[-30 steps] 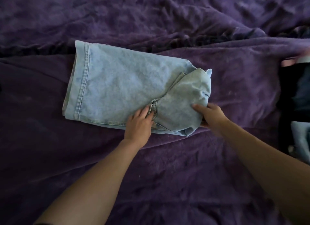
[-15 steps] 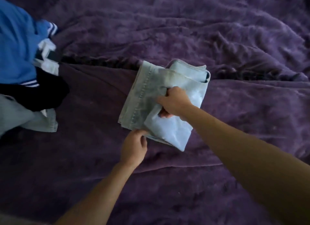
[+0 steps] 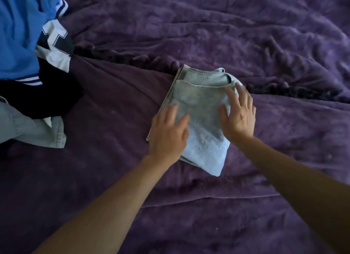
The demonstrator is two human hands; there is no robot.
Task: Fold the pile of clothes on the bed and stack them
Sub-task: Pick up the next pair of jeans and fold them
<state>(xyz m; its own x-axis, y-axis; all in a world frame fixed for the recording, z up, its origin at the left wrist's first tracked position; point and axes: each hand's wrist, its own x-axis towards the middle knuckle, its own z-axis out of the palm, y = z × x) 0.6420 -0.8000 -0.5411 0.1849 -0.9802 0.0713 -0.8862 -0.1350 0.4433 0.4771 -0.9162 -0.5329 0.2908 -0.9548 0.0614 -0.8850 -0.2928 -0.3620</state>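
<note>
Denim (image 3: 202,102) lies on the bed (image 3: 265,36) at mid-frame, folded into a compact, slightly skewed rectangle. Left hand (image 3: 167,134) rests flat on its near-left part and right hand (image 3: 238,113) flat on its far-right part. The fingers are spread, the hands are apart, and neither grips anything (reads as a smoothing press).

Handling, judged: several layers of denim, so fairly heavy and stiffish for cloth, neither slippery nor fragile. Layers may slide or spring open if lifted by one corner. Best hold is both long sides, fingers under the bottom layer and thumbs on top.

Edges: a stitched hem runs down the denim's left side; the near corner tapers to a point; the top layer stops short of the far edge.

Pile (image 3: 24,51) of unfolded clothes sits well left of the denim. Right of the denim and nearer than it, rumpled bed shows: room to slide it or start a stack.
</note>
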